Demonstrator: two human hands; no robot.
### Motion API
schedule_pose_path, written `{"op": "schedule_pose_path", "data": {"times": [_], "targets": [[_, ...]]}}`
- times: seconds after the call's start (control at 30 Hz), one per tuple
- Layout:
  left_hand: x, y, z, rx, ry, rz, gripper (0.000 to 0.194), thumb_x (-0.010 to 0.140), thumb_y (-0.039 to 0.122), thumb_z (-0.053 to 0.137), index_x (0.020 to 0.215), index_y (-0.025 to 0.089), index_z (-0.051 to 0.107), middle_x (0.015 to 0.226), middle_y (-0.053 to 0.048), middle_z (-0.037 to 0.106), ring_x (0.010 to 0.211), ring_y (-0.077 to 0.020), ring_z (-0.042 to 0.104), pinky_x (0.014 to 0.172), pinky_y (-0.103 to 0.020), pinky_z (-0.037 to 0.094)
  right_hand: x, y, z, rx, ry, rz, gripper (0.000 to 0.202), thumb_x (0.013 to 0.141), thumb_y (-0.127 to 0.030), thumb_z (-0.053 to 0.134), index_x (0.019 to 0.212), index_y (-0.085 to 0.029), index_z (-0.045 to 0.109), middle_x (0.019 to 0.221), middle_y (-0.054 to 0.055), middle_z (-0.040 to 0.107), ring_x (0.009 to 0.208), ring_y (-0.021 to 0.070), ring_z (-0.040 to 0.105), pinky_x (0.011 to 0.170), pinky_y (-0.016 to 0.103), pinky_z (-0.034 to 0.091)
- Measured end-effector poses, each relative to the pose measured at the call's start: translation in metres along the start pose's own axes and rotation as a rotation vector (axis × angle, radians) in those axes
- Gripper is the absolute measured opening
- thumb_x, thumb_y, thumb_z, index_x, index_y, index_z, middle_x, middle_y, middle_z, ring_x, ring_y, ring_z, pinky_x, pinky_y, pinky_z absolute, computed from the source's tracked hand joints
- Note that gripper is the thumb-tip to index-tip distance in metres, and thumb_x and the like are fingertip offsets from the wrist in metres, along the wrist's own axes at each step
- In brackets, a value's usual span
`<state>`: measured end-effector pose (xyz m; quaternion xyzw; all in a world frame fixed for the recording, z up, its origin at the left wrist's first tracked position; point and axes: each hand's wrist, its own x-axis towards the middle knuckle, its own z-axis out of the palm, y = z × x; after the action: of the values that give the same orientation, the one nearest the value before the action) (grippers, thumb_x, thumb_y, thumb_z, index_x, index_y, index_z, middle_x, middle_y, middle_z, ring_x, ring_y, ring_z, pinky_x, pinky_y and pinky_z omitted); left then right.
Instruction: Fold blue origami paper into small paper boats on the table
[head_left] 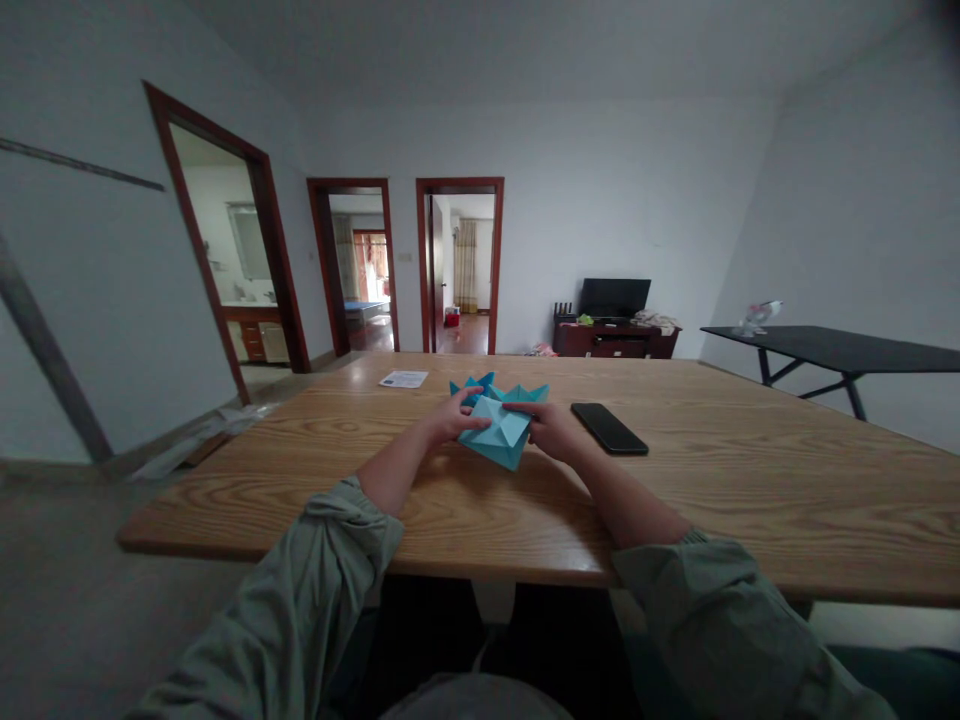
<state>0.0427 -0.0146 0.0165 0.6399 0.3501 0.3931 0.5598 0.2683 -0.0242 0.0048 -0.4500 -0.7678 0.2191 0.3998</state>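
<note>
A light blue folded paper piece [496, 432], creased into triangular facets, is held tilted over the table between both hands. My left hand [450, 416] grips its left side, fingers behind and thumb on the near face. On the right edge, my right hand [551, 428] pinches it, with the index finger stretched along the top. Just behind are more folded paper shapes: a darker blue one [486, 381] with pointed tips and a turquoise one [534, 394]. The hands and the held piece partly hide them, so I cannot tell whether they are joined.
The wooden table [720, 470] spans the view. A black phone [609, 428] lies right of my right hand, and a printed card [403, 379] lies at the far left. Beyond stand a black table [832, 345] and a cabinet [619, 342] with a screen.
</note>
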Motion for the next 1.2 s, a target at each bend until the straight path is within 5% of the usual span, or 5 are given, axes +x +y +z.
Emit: {"op": "schedule_pose_path", "data": {"times": [0.2, 0.37, 0.57, 0.83, 1.2], "targets": [[0.003, -0.003, -0.005, -0.079, -0.023, 0.105, 0.105, 0.053, 0.026, 0.086, 0.140, 0.021, 0.029, 0.105, -0.012, 0.065, 0.087, -0.0213, 0.065, 0.079, -0.038, 0.052, -0.004, -0.009, -0.005, 0.345, -0.113, 0.123, 0.072, 0.073, -0.011, 0.052, 0.142, -0.026, 0.037, 0.091, 0.003, 0.067, 0.066, 0.0128, 0.061, 0.054, 0.023, 0.050], [0.002, 0.000, -0.005, -0.087, 0.004, 0.149, 0.104, 0.054, 0.025, 0.085, 0.140, 0.019, 0.029, 0.108, -0.013, 0.064, 0.089, -0.0213, 0.064, 0.080, -0.038, 0.051, -0.004, -0.015, -0.015, 0.587, -0.104, 0.276, 0.049, 0.082, -0.023, 0.048, 0.131, -0.022, 0.048, 0.086, 0.004, 0.068, 0.071, 0.0149, 0.065, 0.062, 0.028, 0.054], [-0.005, 0.007, 0.003, -0.086, -0.021, 0.116, 0.098, 0.054, 0.026, 0.085, 0.138, 0.017, 0.035, 0.104, -0.011, 0.065, 0.086, -0.0194, 0.064, 0.079, -0.034, 0.050, -0.008, -0.014, -0.012, 0.392, -0.191, 0.177, 0.039, 0.079, -0.045, 0.064, 0.105, -0.016, 0.065, 0.088, 0.007, 0.067, 0.073, 0.0154, 0.062, 0.058, 0.024, 0.052], [-0.003, 0.009, 0.008, 0.053, 0.059, 0.128, 0.054, 0.067, 0.054, 0.071, 0.101, 0.013, 0.065, 0.085, -0.005, 0.065, 0.071, -0.0133, 0.058, 0.065, -0.024, 0.045, -0.010, -0.019, -0.007, 0.286, -0.310, 0.106, 0.039, 0.074, -0.049, 0.067, 0.090, -0.013, 0.065, 0.072, 0.002, 0.060, 0.062, 0.0111, 0.054, 0.053, 0.021, 0.045], [-0.002, 0.007, 0.005, 0.123, 0.148, 0.088, 0.053, 0.062, 0.060, 0.071, 0.081, 0.011, 0.065, 0.056, 0.003, 0.050, 0.046, -0.0061, 0.042, 0.046, -0.020, 0.031, -0.013, -0.029, -0.006, 0.274, -0.264, 0.091, 0.039, 0.073, -0.052, 0.067, 0.083, -0.013, 0.063, 0.063, -0.001, 0.052, 0.056, 0.0100, 0.048, 0.049, 0.021, 0.039]]}}
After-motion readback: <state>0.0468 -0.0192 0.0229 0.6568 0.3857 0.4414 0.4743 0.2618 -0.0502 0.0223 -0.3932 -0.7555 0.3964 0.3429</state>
